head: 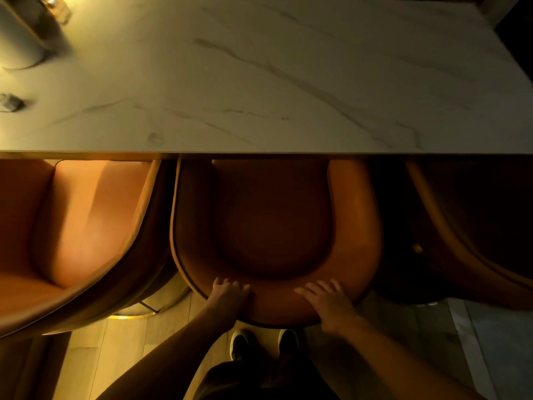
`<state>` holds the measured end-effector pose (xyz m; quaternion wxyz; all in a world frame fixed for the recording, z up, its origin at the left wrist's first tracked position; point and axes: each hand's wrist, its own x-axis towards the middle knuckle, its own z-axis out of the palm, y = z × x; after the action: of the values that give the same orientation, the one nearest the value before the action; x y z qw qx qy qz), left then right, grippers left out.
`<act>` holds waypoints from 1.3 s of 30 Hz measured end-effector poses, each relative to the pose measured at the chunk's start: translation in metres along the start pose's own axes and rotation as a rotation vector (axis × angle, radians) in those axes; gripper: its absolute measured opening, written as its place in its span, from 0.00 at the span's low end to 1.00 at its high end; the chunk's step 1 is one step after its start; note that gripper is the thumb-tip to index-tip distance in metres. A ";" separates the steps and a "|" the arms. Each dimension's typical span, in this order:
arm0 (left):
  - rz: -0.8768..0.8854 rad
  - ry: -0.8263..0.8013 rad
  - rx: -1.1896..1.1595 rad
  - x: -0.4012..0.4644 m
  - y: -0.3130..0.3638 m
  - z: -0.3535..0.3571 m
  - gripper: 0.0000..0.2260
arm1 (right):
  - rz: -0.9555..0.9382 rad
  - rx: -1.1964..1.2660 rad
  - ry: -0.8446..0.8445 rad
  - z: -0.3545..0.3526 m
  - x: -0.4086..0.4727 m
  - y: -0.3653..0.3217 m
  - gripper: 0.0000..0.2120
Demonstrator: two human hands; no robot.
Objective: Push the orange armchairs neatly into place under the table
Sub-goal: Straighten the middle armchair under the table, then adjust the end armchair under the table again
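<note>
Directly below me stands an orange armchair with a curved back, its front tucked under the white marble table. My left hand rests on the top of the chair's back at the left, fingers curled over the rim. My right hand lies flat on the back at the right, fingers spread. A second orange armchair sits to the left, angled and brightly lit, partly under the table. A third orange armchair stands in shadow at the right.
A pale cylindrical object and a small dark item sit on the table's far left. My shoes stand on the wooden floor behind the middle chair. A grey rug edge lies at right.
</note>
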<state>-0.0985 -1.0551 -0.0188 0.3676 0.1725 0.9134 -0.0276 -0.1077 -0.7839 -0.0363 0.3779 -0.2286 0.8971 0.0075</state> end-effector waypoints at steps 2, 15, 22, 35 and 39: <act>-0.007 0.035 0.002 -0.003 0.001 0.005 0.28 | 0.019 0.016 0.030 0.002 -0.003 -0.003 0.47; 0.080 0.237 -0.079 -0.018 0.013 0.028 0.38 | 0.065 0.152 0.222 0.020 -0.028 -0.010 0.39; 0.180 0.257 -0.218 -0.007 0.049 0.013 0.46 | 0.181 0.321 0.348 0.034 -0.075 0.013 0.37; 0.115 0.289 -0.260 0.067 0.202 -0.050 0.38 | 0.296 0.377 0.427 0.048 -0.134 0.206 0.40; 0.072 0.312 -0.309 0.083 0.269 -0.071 0.33 | 0.308 0.405 0.445 0.050 -0.157 0.274 0.39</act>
<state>-0.1110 -0.7657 -0.0026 0.2444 0.1489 0.9459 0.1529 -0.0918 -0.4659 -0.0082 0.2051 -0.0065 0.9649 -0.1641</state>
